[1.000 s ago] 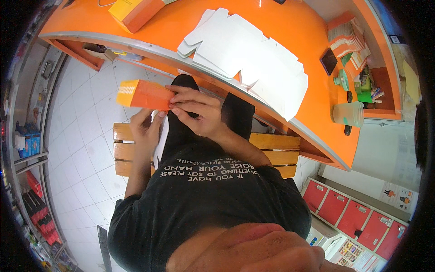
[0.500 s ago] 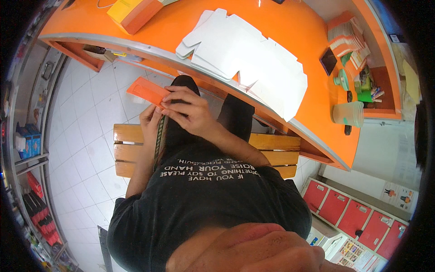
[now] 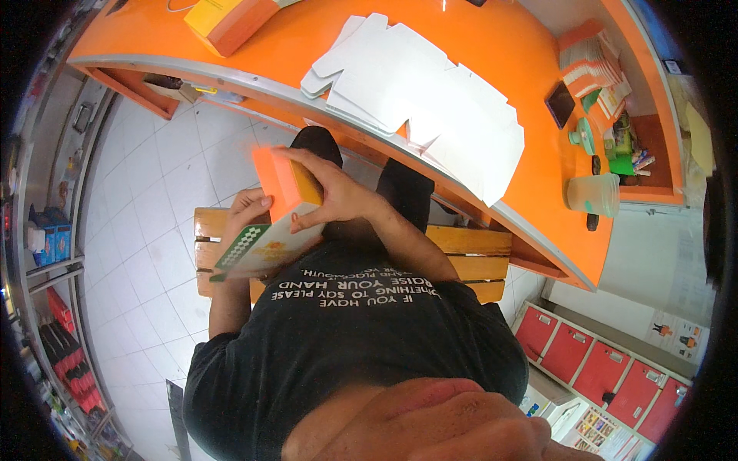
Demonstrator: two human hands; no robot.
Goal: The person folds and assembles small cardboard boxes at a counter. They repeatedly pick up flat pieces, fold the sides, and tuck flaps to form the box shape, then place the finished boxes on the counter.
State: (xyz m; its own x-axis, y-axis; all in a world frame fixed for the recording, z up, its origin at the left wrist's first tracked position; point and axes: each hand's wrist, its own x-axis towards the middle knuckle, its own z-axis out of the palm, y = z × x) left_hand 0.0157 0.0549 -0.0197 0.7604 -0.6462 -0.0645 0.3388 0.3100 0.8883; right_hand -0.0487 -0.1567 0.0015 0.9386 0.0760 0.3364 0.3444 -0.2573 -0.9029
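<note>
A cardboard box [image 3: 280,181] is held over my lap, tilted. It has orange sides and a pale printed face with a green and white patterned strip at one end. My right hand [image 3: 342,196] grips it from the right, with the thumb on the near side and the fingers over the far edge. Against its left side is my left hand [image 3: 247,209], fingers curled and the thumb by the orange side. Part of the left hand is hidden behind the box. The box's far end is blurred by motion.
Flat white cardboard blanks [image 3: 430,100] lie stacked on the orange desk [image 3: 307,58]. A yellow and orange box [image 3: 231,23] sits at its far left. On the right are a translucent cup [image 3: 593,194] and a dark phone-like slab [image 3: 559,104]. Beneath me is a wooden bench [image 3: 473,269].
The box has turned, so its printed face and more of its orange side now show. My right hand has spread around it, and my left hand has moved slightly down.
</note>
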